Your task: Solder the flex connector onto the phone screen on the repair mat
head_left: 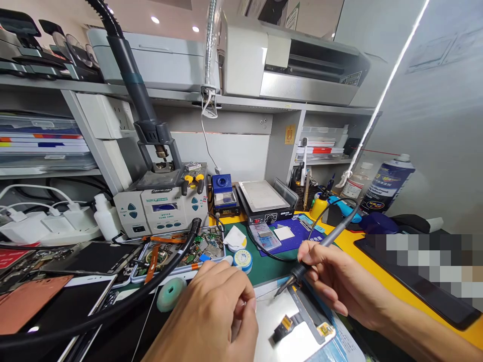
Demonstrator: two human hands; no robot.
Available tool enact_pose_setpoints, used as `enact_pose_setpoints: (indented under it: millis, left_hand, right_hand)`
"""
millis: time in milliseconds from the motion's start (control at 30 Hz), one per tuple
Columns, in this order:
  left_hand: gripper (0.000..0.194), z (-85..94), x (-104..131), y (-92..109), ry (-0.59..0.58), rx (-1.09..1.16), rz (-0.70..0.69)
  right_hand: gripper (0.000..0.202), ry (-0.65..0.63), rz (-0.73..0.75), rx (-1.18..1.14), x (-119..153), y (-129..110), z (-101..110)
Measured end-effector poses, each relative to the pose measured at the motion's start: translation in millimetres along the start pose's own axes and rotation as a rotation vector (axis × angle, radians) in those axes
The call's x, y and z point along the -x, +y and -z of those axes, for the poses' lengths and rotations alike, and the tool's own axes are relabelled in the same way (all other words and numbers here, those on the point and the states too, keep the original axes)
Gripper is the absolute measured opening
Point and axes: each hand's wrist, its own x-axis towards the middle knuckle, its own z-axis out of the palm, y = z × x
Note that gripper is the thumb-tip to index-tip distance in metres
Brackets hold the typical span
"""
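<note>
My right hand grips a soldering iron like a pen, its tip slanting down to the left. Beneath the tip lies a silver-backed screen panel with a dark flex strip along its right part. A short ribbon cable with a black end stands out from the panel. At the panel's left edge is my left hand, its fingers curled in and the thumb against them. Whatever those fingers may hold is hidden. Just beyond this hand sits a small round blue-and-white tin.
A rework station with a hot-air handle stands at back left; its black hose crosses the left side. A tray of circuit boards, a green ring, a hot plate, a spray can and a dark phone surround the mat.
</note>
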Motion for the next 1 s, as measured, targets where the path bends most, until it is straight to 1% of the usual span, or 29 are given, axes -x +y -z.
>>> enact_pose_setpoints:
  millis: [133,500,667,833,900,1000]
  left_hand:
    - [0.016,-2.8,1.6,-3.0,0.017,0.022,-0.024]
    - [0.017,-0.3,3.1,-1.9,0.065,-0.005,-0.056]
    - [0.017,-1.5,1.5,-3.1,0.048,-0.004,-0.052]
    - [0.015,-2.0,2.0,-2.9,0.063,0.01,-0.056]
    - [0.016,-2.5,1.4,-1.5,0.093,0.021,-0.062]
    - [0.014,-2.8,-2.9,1.1,0.181,0.062,-0.049]
  right_hand:
    - [0.007,0.0,0.001,-0.003,-1.6,0.9,0.8]
    - [0.006,0.001,-0.001,-0.017,-0.8,2.1,1.9]
    - [0.006,0.001,0.002,-0.021,-0.8,1.5,0.6]
    - [0.007,0.003,-0.001,-0.025,-1.4,1.1,0.4]
    - [0.007,0.001,-0.002,-0.026,-1.6,1.4,0.9]
    - [0.006,-0.002,-0.002,-0.03,-1.8,1.8,1.6]
